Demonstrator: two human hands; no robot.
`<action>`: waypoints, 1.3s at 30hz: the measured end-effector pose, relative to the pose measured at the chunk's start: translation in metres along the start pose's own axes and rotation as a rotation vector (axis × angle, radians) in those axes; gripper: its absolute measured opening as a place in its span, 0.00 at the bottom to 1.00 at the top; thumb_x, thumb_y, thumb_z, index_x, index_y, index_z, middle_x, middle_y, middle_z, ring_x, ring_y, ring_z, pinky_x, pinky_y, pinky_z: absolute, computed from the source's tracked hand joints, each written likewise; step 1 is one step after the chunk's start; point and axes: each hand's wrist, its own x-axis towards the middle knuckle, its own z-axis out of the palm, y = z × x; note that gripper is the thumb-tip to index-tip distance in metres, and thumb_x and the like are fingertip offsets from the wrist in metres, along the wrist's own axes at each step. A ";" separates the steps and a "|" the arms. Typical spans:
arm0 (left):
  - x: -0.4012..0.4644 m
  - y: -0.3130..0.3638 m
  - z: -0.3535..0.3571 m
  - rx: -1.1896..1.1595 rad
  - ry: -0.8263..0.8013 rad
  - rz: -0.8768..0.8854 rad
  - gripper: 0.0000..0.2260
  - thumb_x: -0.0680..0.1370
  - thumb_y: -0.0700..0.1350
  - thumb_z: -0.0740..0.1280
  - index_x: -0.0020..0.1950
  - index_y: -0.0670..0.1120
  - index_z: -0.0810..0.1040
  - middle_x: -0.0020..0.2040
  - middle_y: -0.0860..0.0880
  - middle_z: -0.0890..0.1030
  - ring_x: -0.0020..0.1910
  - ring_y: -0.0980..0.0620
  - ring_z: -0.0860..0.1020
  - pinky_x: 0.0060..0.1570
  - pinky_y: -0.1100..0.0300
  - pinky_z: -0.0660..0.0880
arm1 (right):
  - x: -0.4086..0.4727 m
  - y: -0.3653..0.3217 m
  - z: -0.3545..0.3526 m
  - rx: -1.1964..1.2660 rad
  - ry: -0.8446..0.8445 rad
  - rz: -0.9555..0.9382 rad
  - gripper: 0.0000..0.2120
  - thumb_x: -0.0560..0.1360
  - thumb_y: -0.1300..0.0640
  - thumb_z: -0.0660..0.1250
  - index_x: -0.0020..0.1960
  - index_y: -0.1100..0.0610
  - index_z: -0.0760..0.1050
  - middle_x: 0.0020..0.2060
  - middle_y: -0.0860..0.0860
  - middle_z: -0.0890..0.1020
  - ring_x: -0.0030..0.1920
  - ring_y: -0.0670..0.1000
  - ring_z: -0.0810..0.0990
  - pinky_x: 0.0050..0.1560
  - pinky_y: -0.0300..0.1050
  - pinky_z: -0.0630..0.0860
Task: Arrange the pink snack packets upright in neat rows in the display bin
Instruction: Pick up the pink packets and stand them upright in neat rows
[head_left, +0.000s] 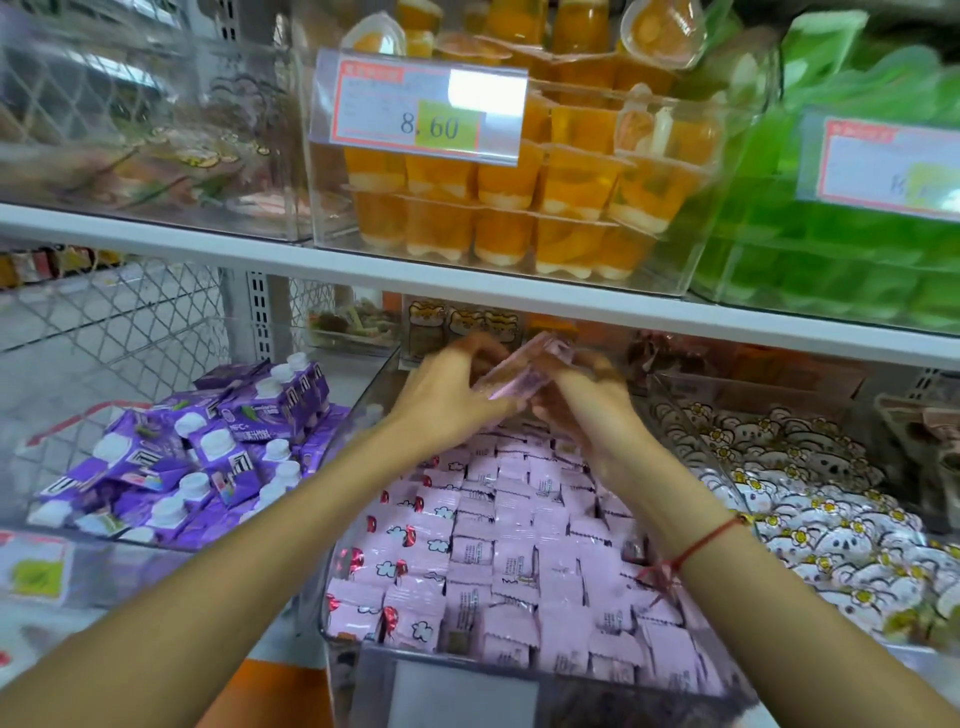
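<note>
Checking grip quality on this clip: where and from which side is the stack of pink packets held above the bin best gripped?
By its two short ends, one hand on each. The stack lies tilted above the back of the bin, its broad face up, with the left hand and right hand already at opposite ends. Pressing inward should keep the packets together.

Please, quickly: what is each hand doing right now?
Left hand: grips the pink plastic snack packet.
Right hand: grips the same packet's other end.

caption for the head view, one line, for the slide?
Both hands hold pink snack packets above the back of the display bin.
</note>
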 end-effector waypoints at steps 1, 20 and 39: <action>-0.001 -0.003 -0.003 -0.109 -0.041 -0.078 0.17 0.71 0.54 0.73 0.55 0.52 0.73 0.51 0.52 0.81 0.47 0.55 0.79 0.45 0.59 0.77 | 0.000 -0.002 -0.003 -0.029 -0.047 0.039 0.17 0.75 0.51 0.69 0.59 0.58 0.73 0.37 0.54 0.82 0.31 0.48 0.77 0.31 0.36 0.75; -0.010 -0.009 -0.013 -0.235 -0.195 -0.298 0.15 0.75 0.57 0.67 0.57 0.52 0.78 0.49 0.53 0.80 0.38 0.63 0.80 0.35 0.70 0.75 | -0.003 0.009 -0.027 -0.695 0.005 -0.254 0.23 0.73 0.54 0.70 0.64 0.57 0.66 0.46 0.49 0.77 0.50 0.50 0.78 0.51 0.47 0.77; 0.000 0.001 -0.022 -0.115 -0.289 -0.049 0.15 0.80 0.46 0.63 0.67 0.48 0.71 0.61 0.54 0.75 0.56 0.61 0.75 0.48 0.77 0.68 | -0.018 -0.001 -0.058 -1.040 -0.084 -0.350 0.13 0.77 0.55 0.65 0.60 0.58 0.73 0.54 0.54 0.81 0.54 0.56 0.79 0.56 0.55 0.75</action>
